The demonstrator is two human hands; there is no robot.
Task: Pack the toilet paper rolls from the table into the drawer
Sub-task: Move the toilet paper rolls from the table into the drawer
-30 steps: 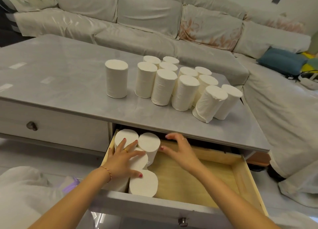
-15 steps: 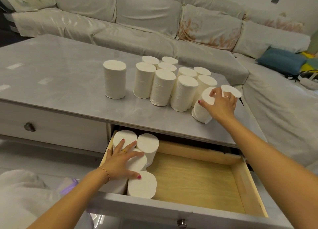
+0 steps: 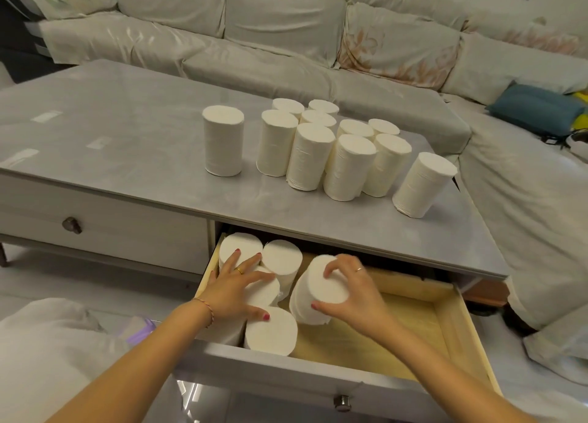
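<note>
Several white toilet paper rolls stand upright on the grey table; one roll stands apart to the left and one leans at the right end. The wooden drawer below is pulled open. Several rolls stand in its left part. My left hand rests flat on these rolls with spread fingers. My right hand grips the top of another roll, which is tilted inside the drawer beside the packed ones.
The right half of the drawer shows bare wood. A shut drawer with a dark knob is at the left. A covered sofa wraps around the table's back and right, with a blue cushion on it.
My right hand took a roll from the right end of the table and brought it down into the drawer. My left hand stayed on the packed rolls.
</note>
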